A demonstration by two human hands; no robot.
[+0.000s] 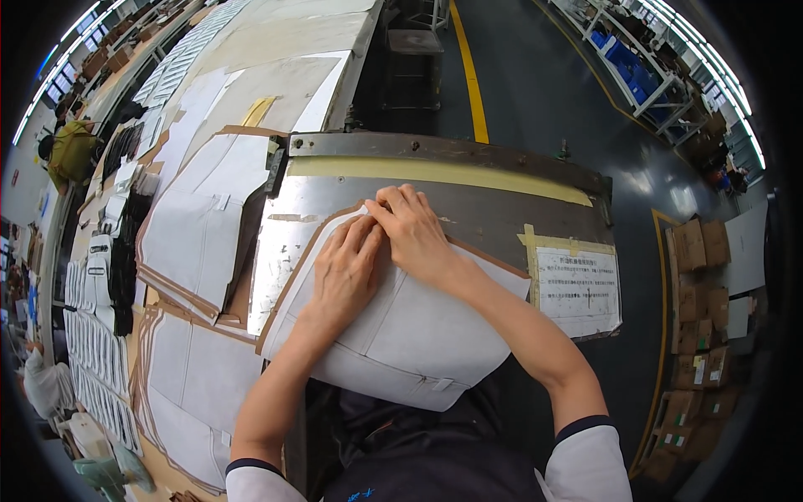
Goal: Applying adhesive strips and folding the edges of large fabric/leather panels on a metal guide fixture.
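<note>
A white, leather-like panel (410,322) with a brown edge and stitched seam lines lies across the metal worktop (280,243), its near part hanging over the front. At the panel's far corner, my left hand (347,259) bends its fingers down onto the edge. Right beside it, my right hand (411,234) has its fingers curled over the same edge, thumb side toward the left hand. Both hands grip the panel there, and their fingertips are partly hidden. A small light tab (442,384) sits near the panel's lower edge.
Stacked white panels with brown edges (196,222) lie left of the worktop, with another pile (188,376) nearer me. A metal bar (435,151) runs along the worktop's back. A taped paper sheet (577,289) is at right. Cardboard boxes (698,318) stand beyond the aisle.
</note>
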